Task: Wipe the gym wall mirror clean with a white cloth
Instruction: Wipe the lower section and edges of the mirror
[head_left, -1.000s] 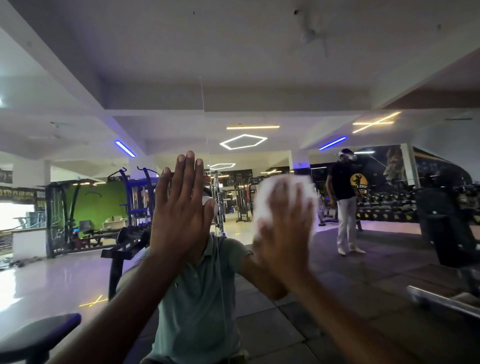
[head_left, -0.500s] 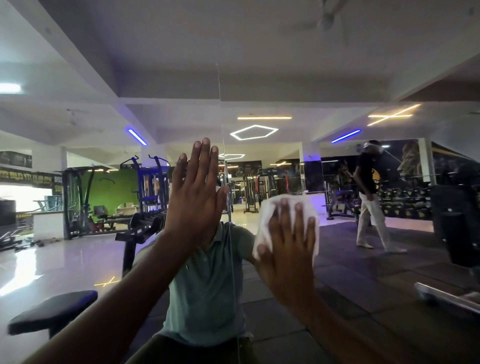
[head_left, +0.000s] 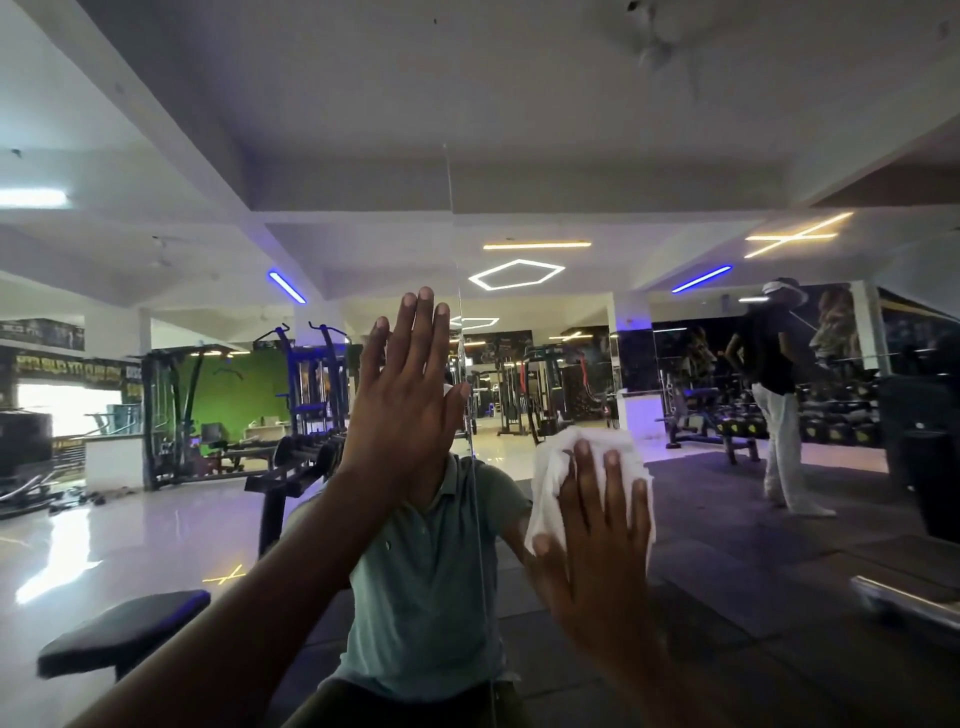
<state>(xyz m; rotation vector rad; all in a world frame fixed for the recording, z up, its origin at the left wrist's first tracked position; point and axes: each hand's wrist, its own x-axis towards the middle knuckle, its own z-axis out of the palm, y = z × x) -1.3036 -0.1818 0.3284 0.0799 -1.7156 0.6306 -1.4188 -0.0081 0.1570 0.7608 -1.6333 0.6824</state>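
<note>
The gym wall mirror (head_left: 675, 571) fills the whole view and reflects the room and my own torso in a pale green shirt. A thin vertical seam (head_left: 470, 467) between two mirror panels runs down the middle. My left hand (head_left: 402, 395) lies flat on the glass left of the seam, fingers straight and pointing up. My right hand (head_left: 597, 540) presses a bunched white cloth (head_left: 558, 467) against the glass right of the seam, fingers spread straight over it. The cloth sticks out above and to the left of the fingers.
All else is reflection: a dark padded bench (head_left: 119, 636) at lower left, weight machines (head_left: 306, 395) and a green wall behind, a person in white trousers (head_left: 779, 410) standing at right, dumbbell racks, a metal bar (head_left: 906, 603) at lower right.
My right hand has slid the cloth down the glass and slightly right. The left hand has stayed flat on the mirror. The reflected person at right has walked further right.
</note>
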